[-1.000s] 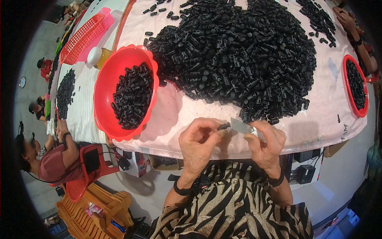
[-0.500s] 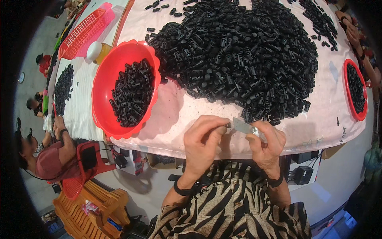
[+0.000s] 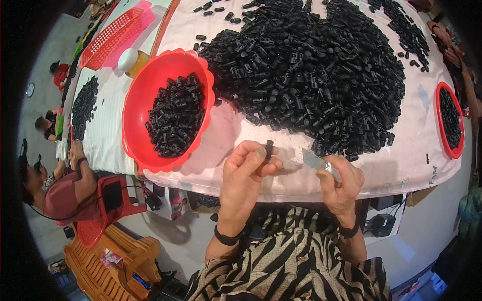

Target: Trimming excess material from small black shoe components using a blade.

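Observation:
Between the thumb and fingers of my left hand (image 3: 246, 165) is a small black plastic piece (image 3: 269, 147), shaped like a cord lock. My right hand (image 3: 342, 179) pinches a flat grey metal blade (image 3: 314, 159) by its silvery wrapped end. The blade's slanted tip points left, toward the held piece but apart from it. Just beyond both hands spreads a large heap of similar black pieces (image 3: 311, 75). Left of my left hand, a red scalloped bowl (image 3: 135, 120) contains more of these black pieces (image 3: 175, 118).
A white-lidded jar (image 3: 133, 62) and red perforated basket (image 3: 113, 40) stand beyond the bowl. At right is a red-rimmed dish (image 3: 440, 120) of black pieces. Another person (image 3: 65, 195) sits at left near a red chair (image 3: 108, 205). A wooden bench (image 3: 110, 256) stands lower left.
My left hand has turned and moved slightly left, away from the blade, bringing the black piece into clear view. The right hand still pinches the blade.

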Tool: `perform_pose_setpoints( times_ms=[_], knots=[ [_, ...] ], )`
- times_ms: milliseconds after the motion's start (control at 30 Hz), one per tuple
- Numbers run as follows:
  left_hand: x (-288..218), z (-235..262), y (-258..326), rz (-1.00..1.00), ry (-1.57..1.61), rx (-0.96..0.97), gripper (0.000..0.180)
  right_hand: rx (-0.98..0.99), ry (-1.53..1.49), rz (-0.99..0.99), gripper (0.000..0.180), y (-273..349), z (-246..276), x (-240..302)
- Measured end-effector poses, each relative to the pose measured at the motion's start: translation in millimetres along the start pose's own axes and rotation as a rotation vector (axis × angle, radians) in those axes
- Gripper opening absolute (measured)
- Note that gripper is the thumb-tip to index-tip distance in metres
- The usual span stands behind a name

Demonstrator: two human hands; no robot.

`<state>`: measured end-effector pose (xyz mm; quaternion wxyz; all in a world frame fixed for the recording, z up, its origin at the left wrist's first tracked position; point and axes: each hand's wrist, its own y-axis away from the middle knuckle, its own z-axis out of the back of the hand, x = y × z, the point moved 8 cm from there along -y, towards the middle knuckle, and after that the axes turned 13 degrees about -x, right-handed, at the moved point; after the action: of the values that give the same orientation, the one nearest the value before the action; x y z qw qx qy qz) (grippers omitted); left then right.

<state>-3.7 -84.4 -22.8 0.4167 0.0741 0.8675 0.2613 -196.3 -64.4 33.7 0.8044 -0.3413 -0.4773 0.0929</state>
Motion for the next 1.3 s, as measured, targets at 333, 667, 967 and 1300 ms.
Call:
perform_pose_setpoints(
  times_ms=[333, 667, 967, 1300],
  knots=[
    [-2.4, -10.4, 6.4, -0.022, -0.036, 0.064, 0.028, 0.019, -0.009, -0.035, 0.024, 2.3, -1.2, -2.3],
    [-2.3, -10.3, 1.0, -0.117, -0.164, 0.024, 0.02, 0.023, -0.001, -0.015, 0.024, 0.6, -2.6, -1.9],
    [-1.0, -5.2, 2.2, -0.119, -0.231, -0.019, 0.013, 0.051, 0.042, -0.02, 0.023, 1.2, -6.0, 1.1],
    [-45.0, -15.0, 21.6, -0.521, -0.513, -0.139, 0.009, 0.057, 0.122, -0.022, 0.025, 6.7, -2.2, -0.6]
  ],
)
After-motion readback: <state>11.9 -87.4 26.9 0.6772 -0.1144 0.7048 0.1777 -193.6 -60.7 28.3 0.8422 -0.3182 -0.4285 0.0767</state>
